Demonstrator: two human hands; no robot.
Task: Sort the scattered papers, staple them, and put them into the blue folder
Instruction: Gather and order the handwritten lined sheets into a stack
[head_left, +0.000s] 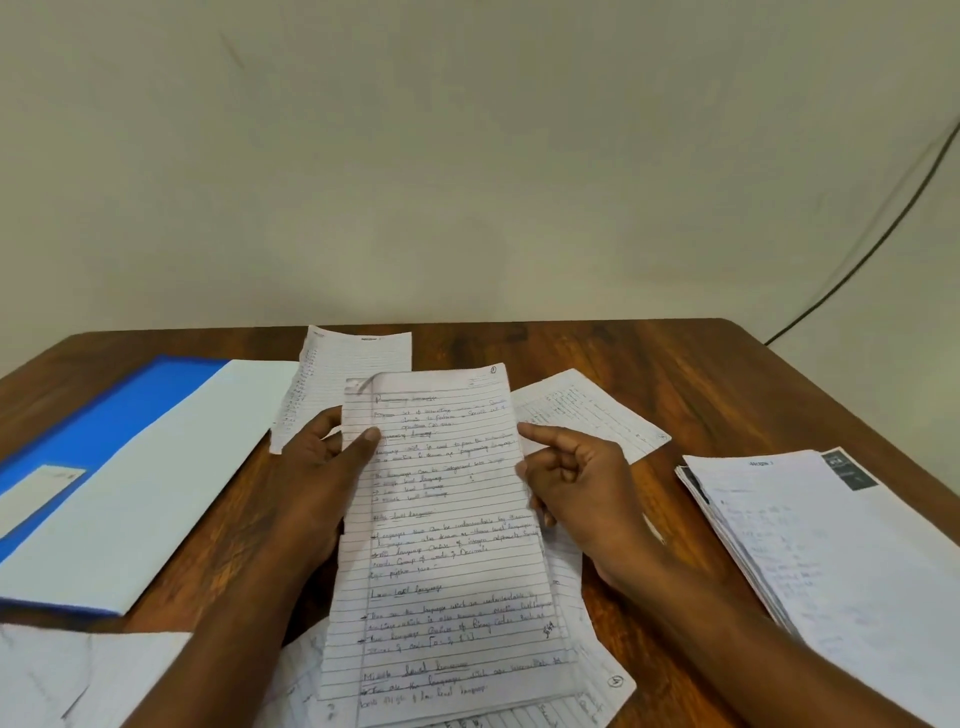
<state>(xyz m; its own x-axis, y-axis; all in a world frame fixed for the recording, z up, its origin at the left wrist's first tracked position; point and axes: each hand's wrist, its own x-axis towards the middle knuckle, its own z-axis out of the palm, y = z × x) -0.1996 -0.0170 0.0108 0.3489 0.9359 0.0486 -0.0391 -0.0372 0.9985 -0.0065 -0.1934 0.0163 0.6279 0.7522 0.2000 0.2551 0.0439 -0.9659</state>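
Note:
My left hand (317, 483) grips the left edge of a handwritten lined sheet (447, 525), thumb on top, holding it lifted over the table. My right hand (576, 483) is at the sheet's right edge, index finger pointing at it and the other fingers curled near the edge; whether it pinches the paper I cannot tell. More lined sheets (587, 670) lie under it near me. An open blue folder (98, 431) with a white inner flap (156, 478) lies at the left. No stapler is in view.
A thick stack of papers (826, 561) sits at the right edge of the wooden table (701, 384). Loose sheets lie at the back centre (337, 374), back right (587, 410) and bottom left (62, 675). A dark cable (883, 239) runs down the wall.

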